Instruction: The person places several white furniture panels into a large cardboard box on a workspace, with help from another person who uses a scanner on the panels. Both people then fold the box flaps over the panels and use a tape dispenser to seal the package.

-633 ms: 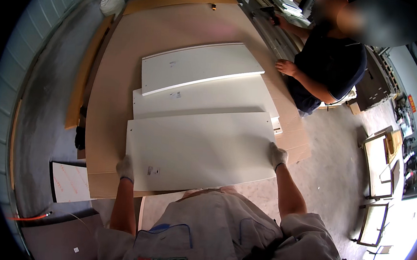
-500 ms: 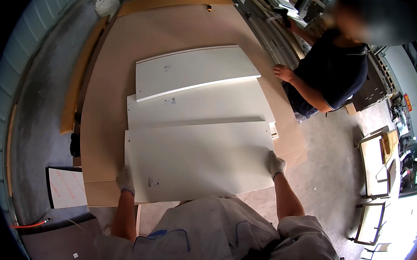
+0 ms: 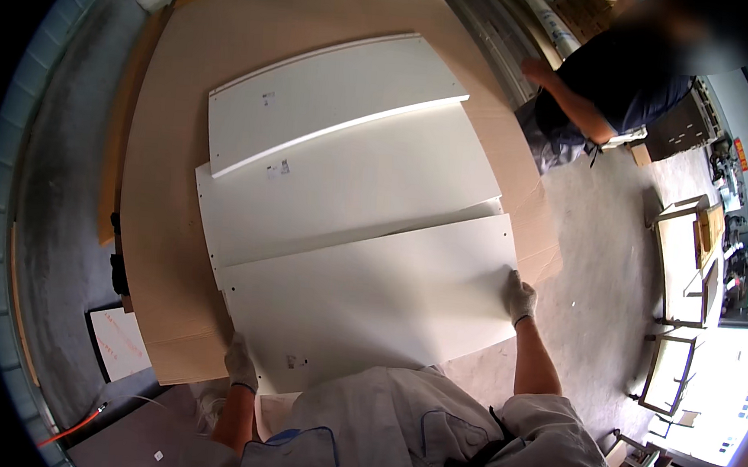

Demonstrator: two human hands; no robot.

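Observation:
My left hand, in a pale work glove, is closed on the left edge of a white panel close to my body. At the opposite short edge my gloved right hand grips the same panel, its thumb on the edge. The panel lies tilted, its near edge against my clothes. Its far edge overlaps a second white panel. On that one rests a third, narrower white panel with a curved far edge. Small holes and a label show on the held panel; the fingers beneath are hidden.
Brown cardboard covers the table under the panels. A co-worker in dark clothing stands at the far right, beside stacked long boards. Wheeled frames stand on the floor to the right; a white board lies at left.
The view has shifted and turned. The held panel has slid toward me and to the right against the others, baring more of the second panel. The co-worker's outstretched arm has drawn in.

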